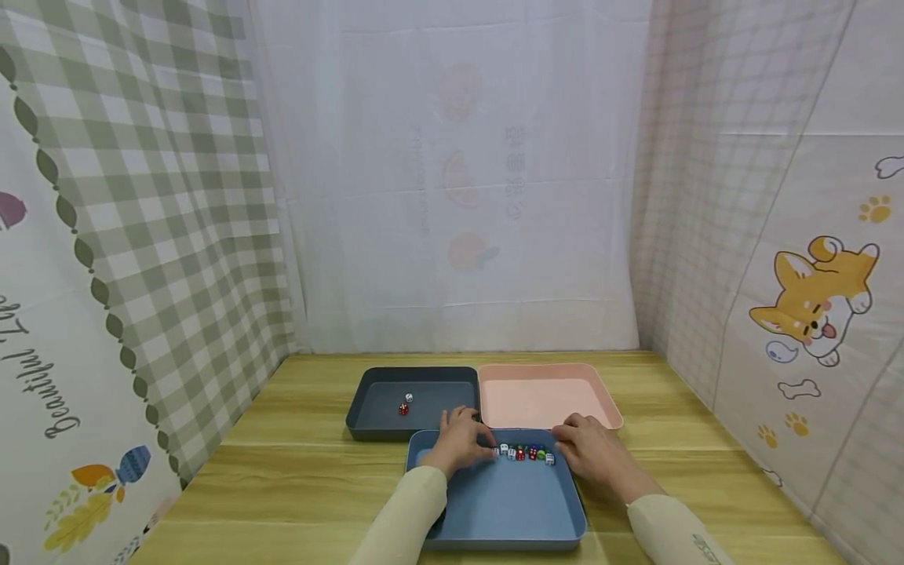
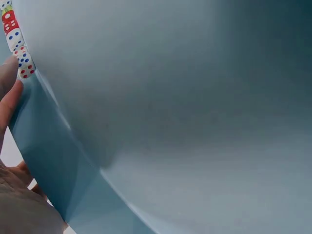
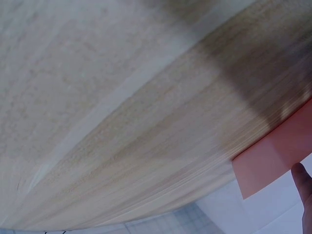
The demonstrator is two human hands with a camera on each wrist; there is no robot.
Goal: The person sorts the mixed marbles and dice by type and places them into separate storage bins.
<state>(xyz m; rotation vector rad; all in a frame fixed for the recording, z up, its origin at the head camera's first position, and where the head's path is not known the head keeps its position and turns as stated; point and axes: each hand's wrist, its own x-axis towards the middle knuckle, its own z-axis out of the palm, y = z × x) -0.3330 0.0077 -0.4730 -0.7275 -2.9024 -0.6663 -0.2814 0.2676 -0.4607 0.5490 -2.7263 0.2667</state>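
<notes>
Lower centre of the frame, and the left hand (image 1: 459,443) is right at the left end of a row of small dotted dice (image 1: 520,454), white, red and green, lying along the far side of a blue rectangular tray (image 1: 508,510). Fingertips touch the end of that row; whether they truly pinch a die, I cannot tell. Over on the right, the right hand (image 1: 593,451) rests at the tray's right rim, fingers loosely extended, no object visible in its grasp.

Here's the danger, as I judge it: an uneven push at one end could buckle that row and scatter the dice, while a slipping fingertip could tip the end one. Pressure on the rim might also jog the tray.

Now the containers! Upper left of the blue one, a dark grey rectangular tray (image 1: 381,384) holds a white die (image 1: 409,398) and a red die (image 1: 403,409); beside it, upper right, sits a pale pink tray (image 1: 547,396).
</notes>
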